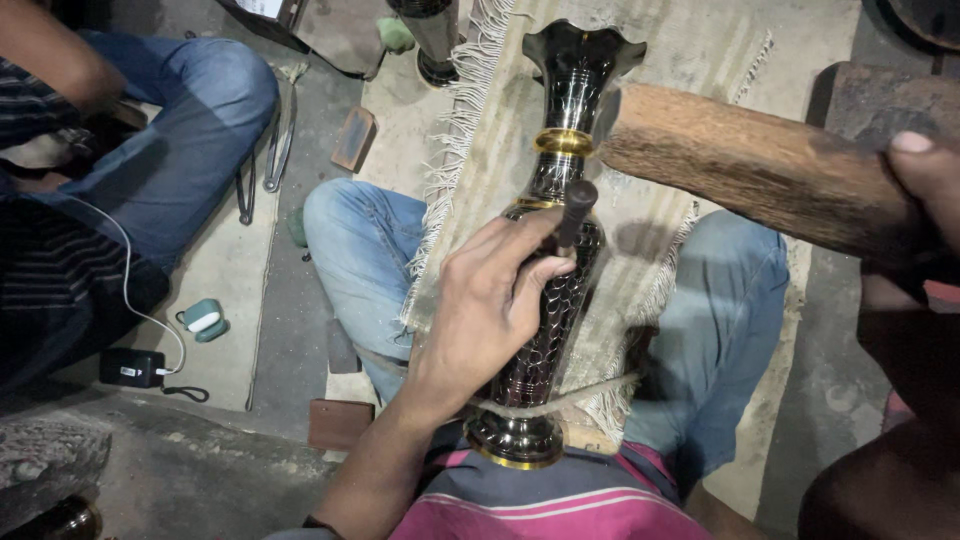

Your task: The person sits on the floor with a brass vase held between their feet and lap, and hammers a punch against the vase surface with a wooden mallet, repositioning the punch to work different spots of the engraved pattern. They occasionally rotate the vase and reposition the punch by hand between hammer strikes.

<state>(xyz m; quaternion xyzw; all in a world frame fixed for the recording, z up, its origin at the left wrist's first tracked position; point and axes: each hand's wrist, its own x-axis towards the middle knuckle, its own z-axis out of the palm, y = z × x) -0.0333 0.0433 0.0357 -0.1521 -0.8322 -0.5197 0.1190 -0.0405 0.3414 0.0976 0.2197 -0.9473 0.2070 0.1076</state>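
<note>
Vase (548, 300) lies lengthwise across my lap on the fringed cloth (690, 60), foot near me and tied down with a cord (585, 395), flared mouth at the far end; my left hand (490, 300) is curled on the body, pinching a short dark punch (574, 212) upright just below the gold neck band (562, 141). My right hand (925, 200) is wrapped tight round the wooden mallet (740, 165), whose head hangs just right of the neck, clear of the punch. Scale pattern already covers the body from foot to shoulder, so my read is the body is mostly done and the neck and rim are left; can't tell about the far side.
</note>
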